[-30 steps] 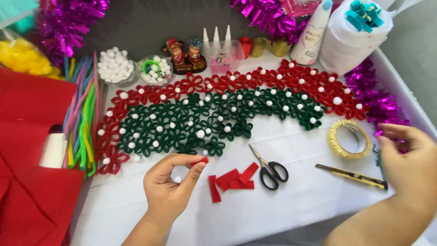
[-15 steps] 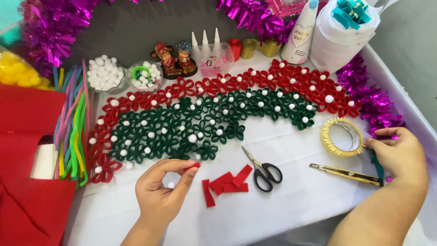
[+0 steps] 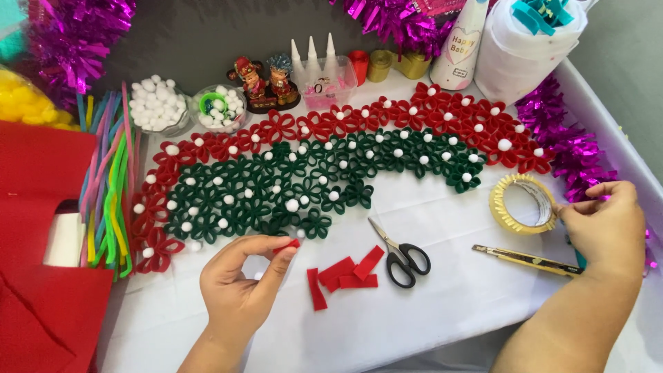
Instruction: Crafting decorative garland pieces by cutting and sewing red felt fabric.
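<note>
A white cloth (image 3: pixel 428 318) is spread over the table, and a dark grey wall is seen behind it. Magenta tinsel (image 3: pixel 573 148) is laid along the right edge and bunched at the far corners. An arch of red and green felt flowers (image 3: pixel 311 179) with white pompom centres is set out across the middle.

At the back, white pompoms are held in a clear bowl (image 3: pixel 157 107), and more pompoms with a green ring are kept in a smaller clear dish (image 3: pixel 219 107). Three white nozzle bottles are stood in a clear box (image 3: pixel 324 79). Coloured pipe cleaners (image 3: pixel 110 186) are laid beside sheets of red felt (image 3: pixel 41 276) on the left.

A small red felt piece (image 3: pixel 287 244) is pinched between thumb and fingertips of the left hand (image 3: pixel 238 287), just in front of the green flowers. Loose red felt strips (image 3: pixel 345 273) are piled just beside it, next to black-handled scissors (image 3: pixel 397 252). The right hand (image 3: pixel 608 231) is curled, its fingertips touching a yellow tape roll (image 3: pixel 521 204); a yellow utility knife (image 3: pixel 525 259) is laid near it.
</note>
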